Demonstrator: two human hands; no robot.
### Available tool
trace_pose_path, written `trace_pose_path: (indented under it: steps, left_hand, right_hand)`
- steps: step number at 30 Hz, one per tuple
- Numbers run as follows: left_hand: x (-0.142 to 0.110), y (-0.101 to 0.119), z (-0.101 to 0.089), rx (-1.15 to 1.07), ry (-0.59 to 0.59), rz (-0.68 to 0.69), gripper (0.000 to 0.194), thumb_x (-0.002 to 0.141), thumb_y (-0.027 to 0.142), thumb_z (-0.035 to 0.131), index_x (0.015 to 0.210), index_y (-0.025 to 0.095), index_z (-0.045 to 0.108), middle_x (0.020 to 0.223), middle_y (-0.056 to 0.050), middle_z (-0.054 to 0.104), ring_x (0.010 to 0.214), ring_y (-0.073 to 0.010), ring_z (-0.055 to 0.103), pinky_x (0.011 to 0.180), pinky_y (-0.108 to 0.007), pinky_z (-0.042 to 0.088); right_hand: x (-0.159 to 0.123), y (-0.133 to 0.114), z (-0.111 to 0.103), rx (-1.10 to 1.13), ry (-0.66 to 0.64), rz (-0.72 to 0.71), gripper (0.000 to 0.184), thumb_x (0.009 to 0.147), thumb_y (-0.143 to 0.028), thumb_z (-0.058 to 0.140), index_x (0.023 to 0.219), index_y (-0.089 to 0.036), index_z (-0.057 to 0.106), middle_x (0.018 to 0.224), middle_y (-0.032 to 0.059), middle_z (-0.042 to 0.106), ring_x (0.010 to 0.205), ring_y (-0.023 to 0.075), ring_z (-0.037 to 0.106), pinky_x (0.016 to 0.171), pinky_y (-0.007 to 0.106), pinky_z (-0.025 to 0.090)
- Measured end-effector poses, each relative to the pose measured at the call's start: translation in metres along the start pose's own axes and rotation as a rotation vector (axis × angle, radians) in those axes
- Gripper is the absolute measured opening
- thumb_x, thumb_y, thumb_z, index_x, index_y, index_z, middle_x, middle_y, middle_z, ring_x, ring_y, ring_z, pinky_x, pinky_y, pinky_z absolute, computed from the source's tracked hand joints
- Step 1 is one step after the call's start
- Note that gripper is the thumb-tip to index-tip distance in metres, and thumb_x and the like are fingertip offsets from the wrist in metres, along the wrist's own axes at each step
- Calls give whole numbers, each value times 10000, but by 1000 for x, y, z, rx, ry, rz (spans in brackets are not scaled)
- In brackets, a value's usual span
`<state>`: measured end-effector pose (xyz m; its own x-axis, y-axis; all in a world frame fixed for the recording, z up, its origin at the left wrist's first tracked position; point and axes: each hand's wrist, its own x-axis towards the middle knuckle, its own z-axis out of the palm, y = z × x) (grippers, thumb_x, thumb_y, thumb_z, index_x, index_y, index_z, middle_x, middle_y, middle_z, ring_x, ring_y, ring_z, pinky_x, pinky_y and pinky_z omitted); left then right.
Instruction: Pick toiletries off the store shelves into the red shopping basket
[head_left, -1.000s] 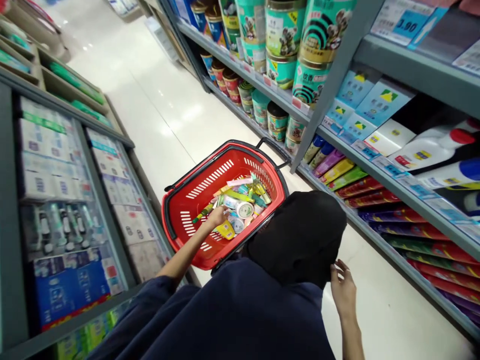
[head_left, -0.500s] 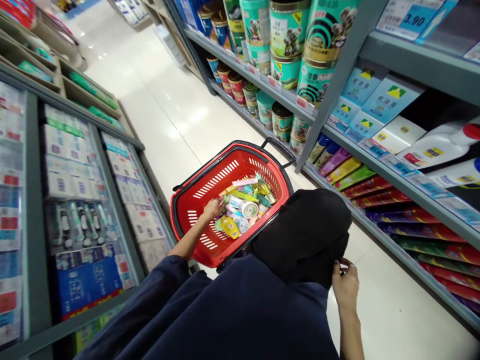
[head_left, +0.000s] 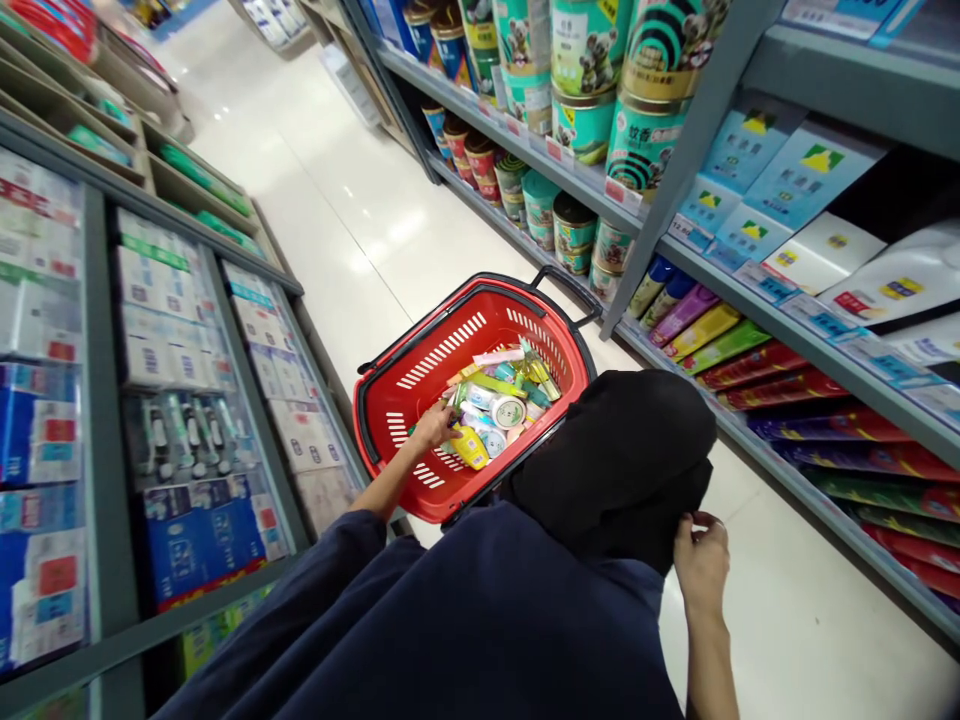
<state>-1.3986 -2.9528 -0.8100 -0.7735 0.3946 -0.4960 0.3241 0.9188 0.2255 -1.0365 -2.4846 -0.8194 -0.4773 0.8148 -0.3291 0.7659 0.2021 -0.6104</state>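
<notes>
A red shopping basket (head_left: 491,300) with slotted sides and a black rim stands on the floor before me. In it lies a pile of small packaged goods, among them a yellow bottle (head_left: 471,447), a round white-lidded tub (head_left: 508,412) and a pink-white tube (head_left: 499,357). My left hand (head_left: 433,426) reaches inside, at the left side of the pile beside the yellow bottle. Its fingers are bent; what they grip is too small to make out. By my black-trousered leg (head_left: 615,460), my right hand (head_left: 701,560) is loosely curled with fingers apart, holding nothing.
On the right, a grey shelf unit (head_left: 675,170) carries teal tins (head_left: 589,60), blue boxes (head_left: 810,170) and colourful packs (head_left: 757,365). To the left, another rack (head_left: 112,420) holds boxed goods and a blue pack (head_left: 199,535). Between them runs a pale tiled floor (head_left: 322,180).
My left hand has shifted slightly right and down, closer to the yellow bottle. The whole view has moved a little; my right hand stays by my leg.
</notes>
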Motion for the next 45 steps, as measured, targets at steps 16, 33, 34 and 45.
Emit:
trace_pose_path:
  steps: [16, 33, 34, 45]
  left_hand:
    - [21, 27, 18, 217, -47, 365, 191, 958, 143, 544, 981, 145, 733, 1077, -157, 742, 1049, -296, 720, 1068, -460, 559]
    - [-55, 136, -158, -381, 425, 385, 292, 1101, 436, 474, 972, 204, 595, 849, -18, 609, 781, -179, 553, 765, -316, 463]
    - [-63, 160, -174, -563, 436, 428, 289, 1079, 465, 552, 960, 206, 602, 845, -9, 594, 786, -172, 543, 764, -306, 456]
    - [-121, 430, -185, -1832, -494, 583, 166, 1009, 325, 668, 874, 235, 635, 685, 44, 244, 573, -147, 277, 572, -263, 394]
  right_hand:
    - [-2, 19, 2, 74, 38, -97, 483, 925, -644, 466, 1087, -200, 566, 1068, 155, 665, 885, 299, 623, 849, 467, 485]
    - [0, -24, -47, 367, 74, -84, 591, 902, -682, 608, 1130, -152, 738, 1065, 186, 774, 868, 309, 719, 814, 480, 589]
    - [-2, -45, -59, 453, 78, -122, 579, 917, -676, 635, 1162, -163, 751, 1098, 178, 784, 905, 303, 731, 836, 467, 599]
    - [-42, -287, -186, 839, -242, -869, 354, 1035, -502, 695, 1281, -256, 761, 1347, 92, 732, 1229, 244, 689, 1116, 431, 534]
